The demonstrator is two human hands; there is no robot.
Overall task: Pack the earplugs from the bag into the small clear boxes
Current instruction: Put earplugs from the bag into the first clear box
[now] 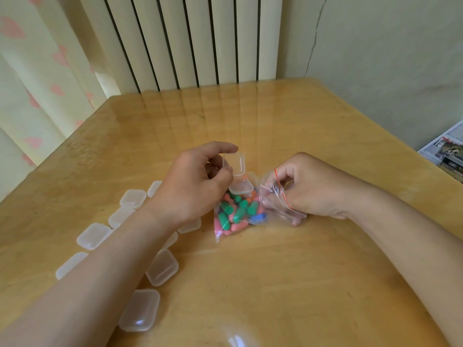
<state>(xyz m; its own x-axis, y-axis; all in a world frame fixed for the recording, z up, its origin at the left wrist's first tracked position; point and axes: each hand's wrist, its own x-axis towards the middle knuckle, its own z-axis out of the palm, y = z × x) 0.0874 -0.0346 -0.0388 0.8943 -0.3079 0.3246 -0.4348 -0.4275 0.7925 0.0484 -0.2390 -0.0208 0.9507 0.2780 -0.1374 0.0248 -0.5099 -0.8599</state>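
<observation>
The left hand pinches an open clear box (lid tipped up) over the far edge of the bag of coloured earplugs lying on the table. The right hand grips the bag's mouth on the right; closed boxes lie scattered near left.

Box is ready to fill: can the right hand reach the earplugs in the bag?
Likely yes: the right hand grips the bag at its mouth, with the earplugs just inside. The left hand's open box is above, not between.
</observation>
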